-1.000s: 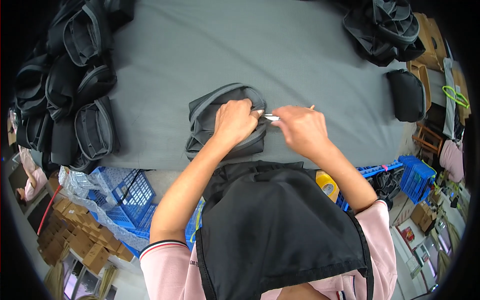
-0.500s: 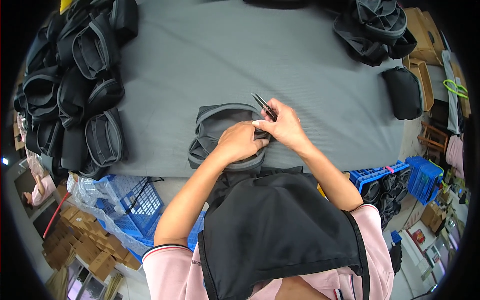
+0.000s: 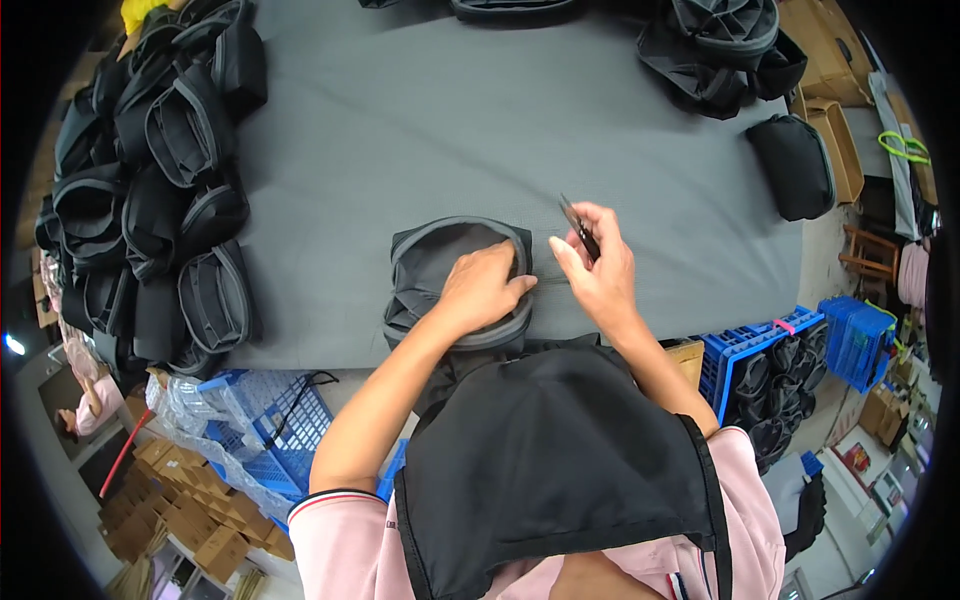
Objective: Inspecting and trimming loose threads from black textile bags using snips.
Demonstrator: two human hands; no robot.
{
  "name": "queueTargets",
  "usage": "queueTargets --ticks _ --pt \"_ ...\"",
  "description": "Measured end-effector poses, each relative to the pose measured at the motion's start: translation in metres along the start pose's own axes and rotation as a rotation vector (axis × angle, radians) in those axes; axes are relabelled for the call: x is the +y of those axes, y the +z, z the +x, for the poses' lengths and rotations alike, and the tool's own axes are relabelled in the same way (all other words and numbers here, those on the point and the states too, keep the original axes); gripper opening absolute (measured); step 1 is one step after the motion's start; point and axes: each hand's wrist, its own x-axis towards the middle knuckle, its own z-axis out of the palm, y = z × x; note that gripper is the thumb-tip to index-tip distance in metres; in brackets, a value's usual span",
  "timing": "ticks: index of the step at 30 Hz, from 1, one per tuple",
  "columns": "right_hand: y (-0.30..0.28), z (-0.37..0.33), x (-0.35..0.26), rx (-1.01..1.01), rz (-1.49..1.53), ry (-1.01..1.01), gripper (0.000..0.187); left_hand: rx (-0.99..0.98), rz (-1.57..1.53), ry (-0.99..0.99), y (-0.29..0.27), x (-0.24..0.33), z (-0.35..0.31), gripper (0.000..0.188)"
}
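An unzipped black pouch (image 3: 415,262) with a grey lining lies on the grey-covered table near its front edge. My left hand (image 3: 482,287) reaches into its opening and grips the right side wall, the fingertips partly hidden inside. To the right of the pouch, apart from it, my right hand (image 3: 603,272) is raised just over the table. It is closed round a pair of small dark thread snips (image 3: 582,234), whose pointed tips face up and to the left.
Many similar pouches (image 3: 180,130) are heaped along the table's left side. More pouches (image 3: 715,50) sit at the far right, with a closed black one (image 3: 792,167) nearer. Blue crates (image 3: 270,415) stand below the front edge; the right crate (image 3: 735,365) holds pouches. A person (image 3: 95,400) is visible at far left.
My right hand has moved right, away from the pouch's edge, with the snips still in it. My left hand stays in the pouch. The whole view has shifted slightly.
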Motion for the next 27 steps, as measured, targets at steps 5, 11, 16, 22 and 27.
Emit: queueTargets --ticks 5,11,16,22,27 --pt "-0.016 -0.025 0.01 -0.158 0.096 -0.025 0.028 -0.124 -0.504 -0.009 -0.016 -0.023 -0.012 0.044" --pt "-0.021 -0.007 -0.016 -0.279 0.025 -0.249 0.021 -0.186 -0.635 0.041 -0.025 -0.015 -0.028 0.039" --pt "-0.027 0.009 -0.03 -0.485 -0.091 -0.337 0.024 -0.24 -0.754 0.111 -0.034 -0.007 -0.035 0.04" --pt "-0.034 0.027 -0.039 -0.654 -0.243 -0.514 0.026 -0.394 -0.479 0.074 -0.039 -0.017 -0.036 0.045" --pt "-0.035 0.032 -0.04 -0.653 -0.296 -0.703 0.024 -0.488 -0.446 0.121 -0.046 -0.009 -0.036 0.049"
